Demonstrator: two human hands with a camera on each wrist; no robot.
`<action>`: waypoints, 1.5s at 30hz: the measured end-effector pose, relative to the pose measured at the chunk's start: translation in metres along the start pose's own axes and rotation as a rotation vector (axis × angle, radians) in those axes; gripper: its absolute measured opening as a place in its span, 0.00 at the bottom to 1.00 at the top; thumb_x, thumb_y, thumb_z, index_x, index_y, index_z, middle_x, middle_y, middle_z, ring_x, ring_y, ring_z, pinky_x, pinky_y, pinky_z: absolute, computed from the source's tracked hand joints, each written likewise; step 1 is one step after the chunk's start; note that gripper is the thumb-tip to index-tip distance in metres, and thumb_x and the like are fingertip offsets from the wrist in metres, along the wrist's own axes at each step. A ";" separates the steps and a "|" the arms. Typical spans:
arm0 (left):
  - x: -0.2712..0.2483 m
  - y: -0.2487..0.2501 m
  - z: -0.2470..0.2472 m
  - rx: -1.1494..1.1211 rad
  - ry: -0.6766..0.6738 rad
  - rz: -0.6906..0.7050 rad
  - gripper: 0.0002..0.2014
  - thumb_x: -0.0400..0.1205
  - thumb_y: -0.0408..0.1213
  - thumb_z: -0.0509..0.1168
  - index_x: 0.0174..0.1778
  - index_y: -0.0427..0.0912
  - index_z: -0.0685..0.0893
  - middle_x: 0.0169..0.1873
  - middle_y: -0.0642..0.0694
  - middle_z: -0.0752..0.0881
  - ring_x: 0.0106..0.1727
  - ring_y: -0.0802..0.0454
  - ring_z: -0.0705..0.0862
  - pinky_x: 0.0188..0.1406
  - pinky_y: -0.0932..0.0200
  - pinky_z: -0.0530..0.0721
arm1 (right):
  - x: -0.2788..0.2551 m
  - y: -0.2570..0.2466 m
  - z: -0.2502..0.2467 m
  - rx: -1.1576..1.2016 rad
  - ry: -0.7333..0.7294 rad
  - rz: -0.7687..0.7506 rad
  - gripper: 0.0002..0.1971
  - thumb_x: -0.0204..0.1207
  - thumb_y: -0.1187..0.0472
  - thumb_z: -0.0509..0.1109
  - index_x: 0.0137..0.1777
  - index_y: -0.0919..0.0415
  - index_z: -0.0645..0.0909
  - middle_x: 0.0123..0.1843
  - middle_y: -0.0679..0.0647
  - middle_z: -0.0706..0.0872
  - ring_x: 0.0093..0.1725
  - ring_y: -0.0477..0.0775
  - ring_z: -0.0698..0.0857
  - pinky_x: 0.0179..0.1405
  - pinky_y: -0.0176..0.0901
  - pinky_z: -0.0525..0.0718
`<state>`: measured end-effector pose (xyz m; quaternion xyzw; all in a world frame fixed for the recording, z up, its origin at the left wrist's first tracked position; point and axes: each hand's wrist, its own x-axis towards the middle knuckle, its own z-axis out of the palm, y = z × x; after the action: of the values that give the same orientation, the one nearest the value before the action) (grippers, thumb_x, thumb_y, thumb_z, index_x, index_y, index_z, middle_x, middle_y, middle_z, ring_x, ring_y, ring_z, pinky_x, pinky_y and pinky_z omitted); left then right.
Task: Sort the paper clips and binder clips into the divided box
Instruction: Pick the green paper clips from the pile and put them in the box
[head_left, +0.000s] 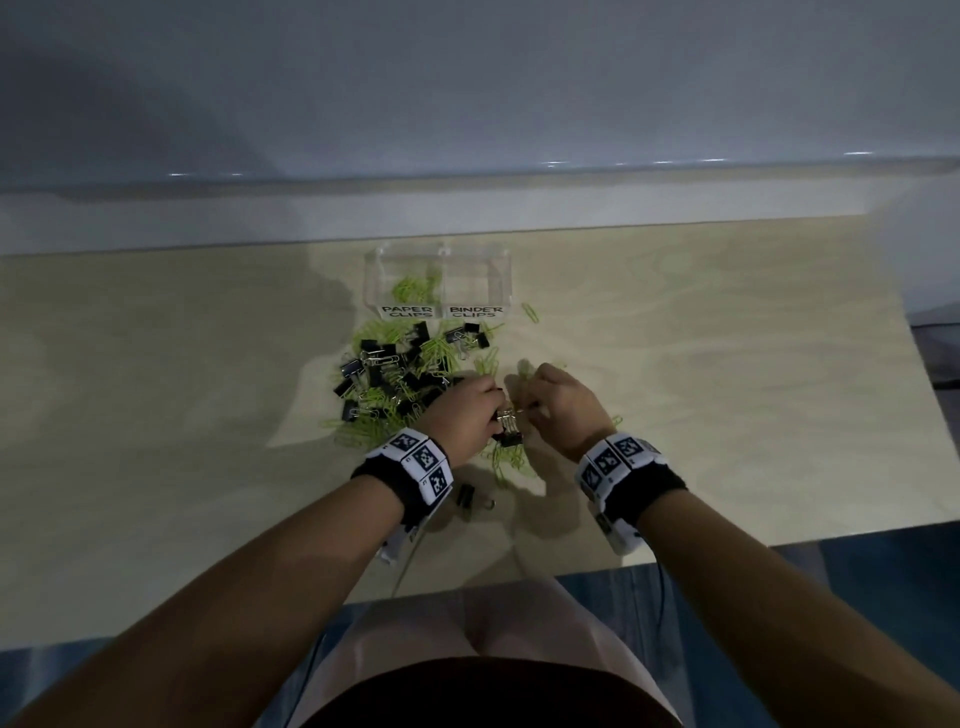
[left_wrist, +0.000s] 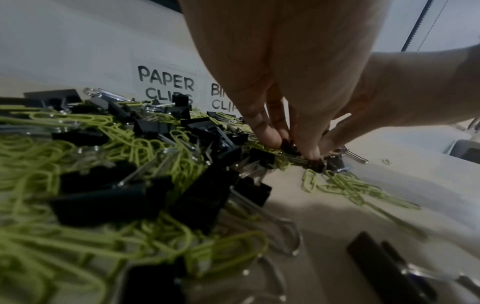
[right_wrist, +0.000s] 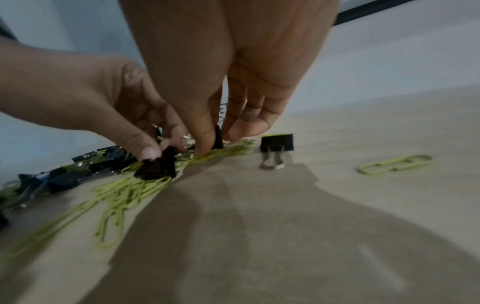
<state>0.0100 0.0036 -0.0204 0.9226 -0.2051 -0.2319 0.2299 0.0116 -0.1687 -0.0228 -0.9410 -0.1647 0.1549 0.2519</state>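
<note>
A mixed heap of green paper clips and black binder clips lies before the divided box. A binder clip is pinched by the left hand; light, stiff, best gripped by its body. A clip, apparently another binder clip, is pinched in the right hand.

Your divided box stands near the table's far edge; paper clips lie in its left compartment. The mixed pile lies just before it. Behind your left wrist, toward the near edge, one binder clip lies apart.
</note>
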 end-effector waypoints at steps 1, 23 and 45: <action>0.001 0.000 0.001 -0.014 0.012 -0.007 0.10 0.81 0.35 0.65 0.56 0.37 0.83 0.55 0.44 0.78 0.56 0.46 0.79 0.56 0.52 0.79 | -0.002 0.006 -0.002 0.025 0.037 0.008 0.06 0.62 0.73 0.72 0.37 0.64 0.82 0.39 0.61 0.81 0.36 0.63 0.82 0.31 0.53 0.84; -0.004 -0.028 -0.034 0.041 0.271 -0.105 0.12 0.80 0.32 0.65 0.60 0.43 0.81 0.60 0.47 0.79 0.65 0.47 0.73 0.68 0.50 0.74 | -0.030 -0.024 0.042 0.145 0.092 0.176 0.06 0.70 0.58 0.74 0.45 0.58 0.84 0.47 0.57 0.77 0.42 0.59 0.80 0.38 0.50 0.85; 0.001 -0.029 -0.035 -0.209 0.276 -0.194 0.06 0.79 0.33 0.67 0.50 0.41 0.83 0.51 0.50 0.76 0.53 0.55 0.76 0.59 0.62 0.75 | -0.013 0.035 0.008 -0.016 0.240 0.246 0.04 0.67 0.70 0.72 0.40 0.70 0.85 0.43 0.67 0.81 0.46 0.70 0.82 0.39 0.54 0.84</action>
<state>0.0367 0.0383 -0.0082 0.9323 -0.0565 -0.1444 0.3269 0.0051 -0.1985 -0.0453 -0.9677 -0.0181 0.0698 0.2415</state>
